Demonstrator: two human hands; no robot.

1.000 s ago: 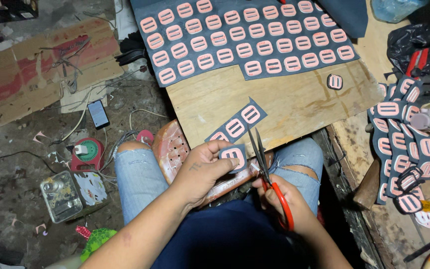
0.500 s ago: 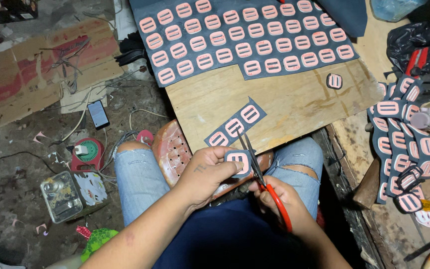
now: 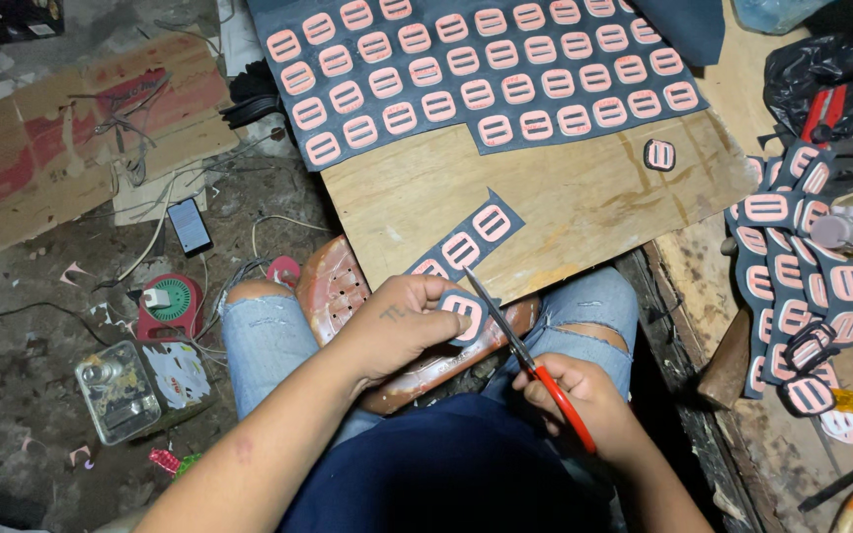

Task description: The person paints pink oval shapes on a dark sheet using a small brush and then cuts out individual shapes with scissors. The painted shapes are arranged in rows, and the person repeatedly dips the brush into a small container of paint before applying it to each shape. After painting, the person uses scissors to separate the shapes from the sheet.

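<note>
Dark blue sheet material printed with pink buckle-shaped patches is being cut apart here, patch by patch. The left hand (image 3: 402,326) pinches one patch (image 3: 464,312) at the near end of a short strip (image 3: 466,242) that lies on the wooden board (image 3: 565,207), over the person's knees. The right hand (image 3: 575,395) is closed around the red handles of the scissors (image 3: 517,345), whose blades stand slightly apart with the tips at the right edge of that patch.

Judging by how things lie, the work is well begun but far from over. A pile of cut pieces (image 3: 797,286) sits on the right side of the workbench, overlapping too much for a sure count; roughly fifteen to twenty show. One single cut patch (image 3: 659,154) lies alone on the board. Still uncut is the large sheet (image 3: 476,74) at the far side of the board, with about forty patches in four rows, its top edge running out of view.

On the strip I count four patches, including the one pinched. One pair of scissors is in use, and one board carries the work. On the floor to the left lie one phone (image 3: 190,225) and one red round tool (image 3: 172,304).
</note>
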